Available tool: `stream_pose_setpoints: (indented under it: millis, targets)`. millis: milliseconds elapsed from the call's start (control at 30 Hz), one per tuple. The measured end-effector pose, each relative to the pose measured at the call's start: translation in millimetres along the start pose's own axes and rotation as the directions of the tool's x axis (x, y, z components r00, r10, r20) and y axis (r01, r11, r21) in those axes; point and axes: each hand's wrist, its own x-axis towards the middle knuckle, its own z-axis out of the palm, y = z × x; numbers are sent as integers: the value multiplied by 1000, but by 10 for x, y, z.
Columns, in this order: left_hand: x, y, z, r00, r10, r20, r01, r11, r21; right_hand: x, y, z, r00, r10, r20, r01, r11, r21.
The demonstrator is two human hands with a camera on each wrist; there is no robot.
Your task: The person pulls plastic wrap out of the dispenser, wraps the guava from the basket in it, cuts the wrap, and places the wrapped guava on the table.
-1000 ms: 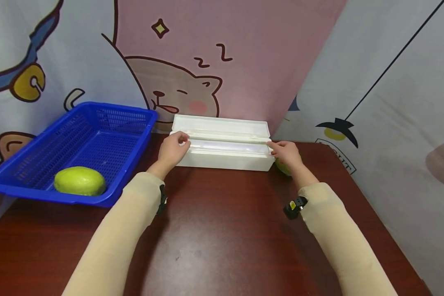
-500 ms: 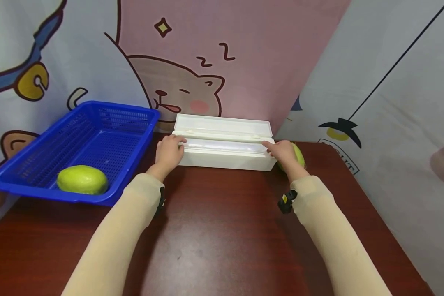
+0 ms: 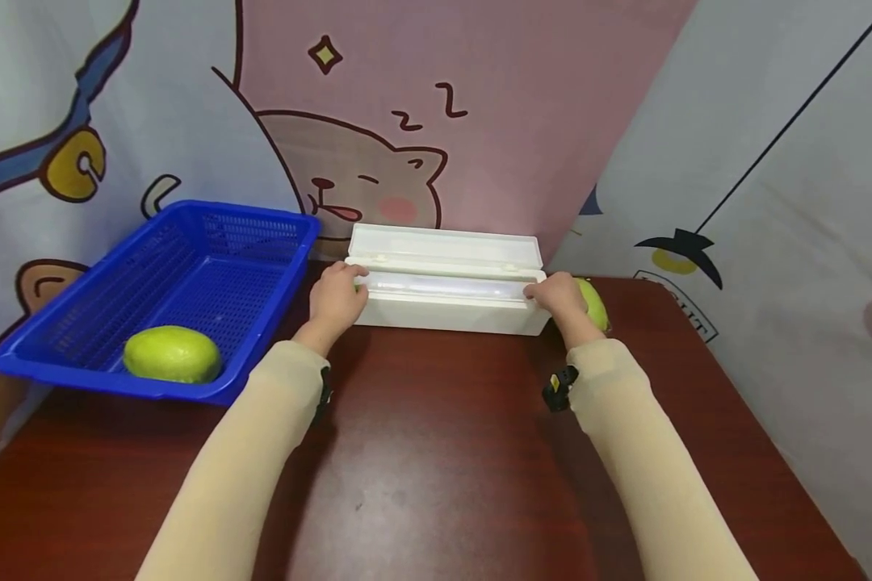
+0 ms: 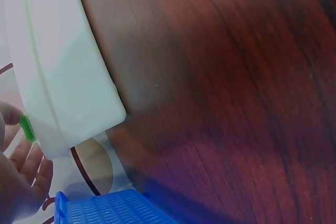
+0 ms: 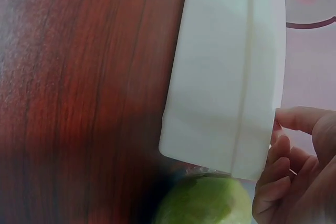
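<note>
A long white cling film dispenser [image 3: 450, 312] lies across the back of the table, its lid [image 3: 446, 245] raised. A clear roll [image 3: 443, 286] shows inside. My left hand [image 3: 336, 300] holds the dispenser's left end; in the left wrist view its thumb is at a small green tab [image 4: 27, 128] and its fingers lie by the end wall. My right hand [image 3: 561, 298] holds the right end, fingertips at the top front edge and the other fingers curled beside it. Any film between the fingertips is too fine to make out.
A blue plastic basket [image 3: 262, 339] stands on the left with a yellow-green oval fruit [image 3: 173, 354] inside. Another green fruit [image 3: 594, 305] sits behind my right hand, touching or near the dispenser's end. A printed cloth [image 3: 516, 121] hangs behind the dark brown table [image 3: 436, 452].
My hands have lowered onto the ends of the dispenser. The right hand has shifted slightly, showing more of the fruit behind it. The view has turned a little left.
</note>
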Motion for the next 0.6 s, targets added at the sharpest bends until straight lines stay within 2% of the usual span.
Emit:
stream_pose_setpoints:
  millis: [167, 333, 467, 600]
  targets:
    - [8, 4, 1, 1000, 22, 19, -23, 998, 59, 24, -31, -5, 999, -33, 40, 35, 998, -49]
    - [-2, 5, 11, 999, 27, 19, -29, 997, 74, 55, -94, 20, 999, -33, 40, 37, 995, -88]
    - [1, 9, 11, 1000, 8, 7, -8, 998, 56, 88, -77, 40, 998, -32, 55, 27, 996, 83]
    - [14, -22, -6, 1000, -23, 0, 23, 998, 54, 130, -40, 46, 996, -4, 88, -24, 951, 308]
